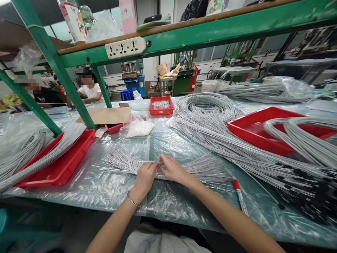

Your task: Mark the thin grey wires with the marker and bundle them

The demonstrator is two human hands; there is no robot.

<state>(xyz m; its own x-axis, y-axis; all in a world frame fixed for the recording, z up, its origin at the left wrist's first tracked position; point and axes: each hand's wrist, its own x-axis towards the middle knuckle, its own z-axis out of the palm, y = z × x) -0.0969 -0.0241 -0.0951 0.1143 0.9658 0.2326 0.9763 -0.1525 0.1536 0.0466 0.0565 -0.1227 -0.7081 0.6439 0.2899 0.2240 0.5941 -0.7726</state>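
Observation:
A fanned bundle of thin grey cables [205, 169] lies crosswise on the plastic-covered table in front of me. My left hand [146, 175] and my right hand [171, 168] meet over the bundle's middle. The fingertips of both are pinched together, almost touching one another. Whatever sits between them is too small to make out. The cable ends spread out on either side of my hands. To the right of the bundle lies a marker [240, 198] with a red cap.
Long grey cables [223, 140] with black ends run along the right, by a red tray [254, 135]. Another red tray [56, 175] with cables stands left. Behind are a white plastic bag [138, 127] and a small red tray of metal parts [161, 111]. A green shelf frame [184, 38] spans overhead.

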